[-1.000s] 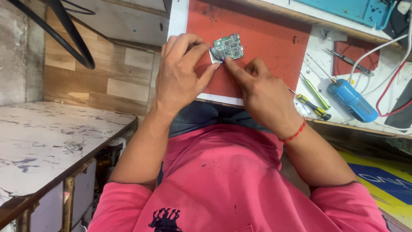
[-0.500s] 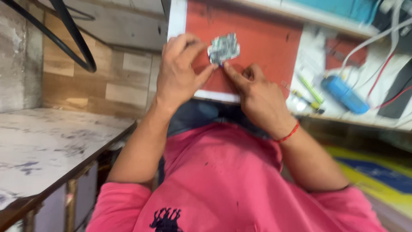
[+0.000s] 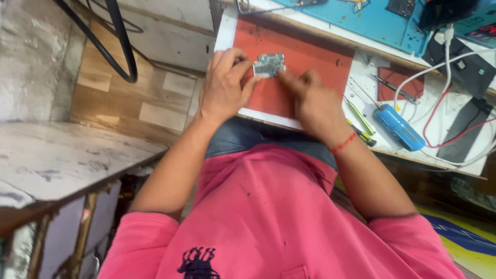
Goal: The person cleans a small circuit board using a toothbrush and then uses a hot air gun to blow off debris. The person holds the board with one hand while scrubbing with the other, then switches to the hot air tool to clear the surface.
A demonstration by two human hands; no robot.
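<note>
Your workbench (image 3: 467, 155) ran across the top of the view, with a blue mat (image 3: 372, 26) at the back and a red work mat (image 3: 305, 54) just in front of your pink shirt (image 3: 268, 217). To the right of the red mat lay a blue cylindrical tool (image 3: 398, 126), a yellow-handled screwdriver (image 3: 359, 118), tweezers (image 3: 393, 89) and loose red and white cables (image 3: 439, 111), all near each other.

Your left hand (image 3: 223, 85) was curled over the red mat, its fingers pinching the left edge of a small circuit board (image 3: 269, 65) held just above or on the mat; which, I could not tell. Your right hand (image 3: 312, 101) was blurred, its fingertips reaching the board's right edge, so whether it gripped or only touched was unclear.

The board looked lightly held by its edge alone. A hurried push from your right hand could have twisted it out of the pinch, and the cables nearby might have snagged your wrist.
</note>
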